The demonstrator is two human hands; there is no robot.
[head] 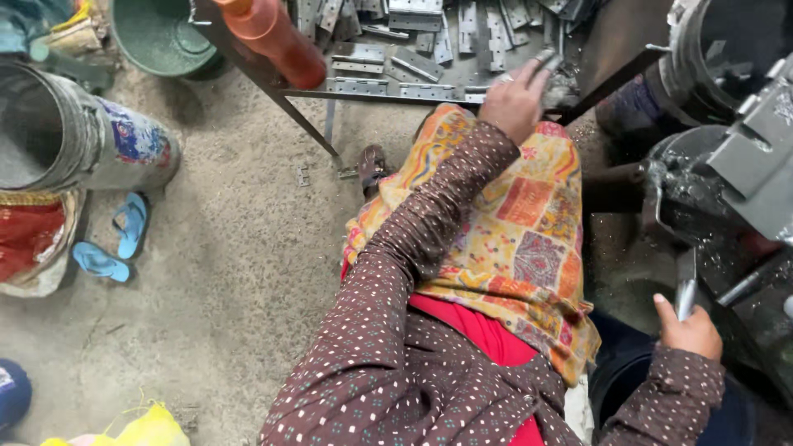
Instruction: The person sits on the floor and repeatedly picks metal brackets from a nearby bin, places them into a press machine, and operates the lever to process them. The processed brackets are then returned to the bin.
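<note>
While the left hand (516,101) reaches to the near edge of the tray (363,87), pinching one flat metal hinge plate (545,58) from the heap, the right hand (690,330) grips the press lever (686,285), apparently for working the machine.

The floor (239,272) is grey, rough and dusty. Two blue sandals (116,239) lie on it at the left, side by side. Near them stands a big metal drum (74,136) with a painted side. A green tub (161,33) sits on the floor at the top. A small metal bit (303,175) lies on the floor near a thin table leg (310,128). The table (396,89) at the top holds a heap of flat metal plates (446,37) with holes in them. An orange bottle (277,37) rests at its left edge. A yellow bag (149,428) lies on the floor at the bottom.
</note>
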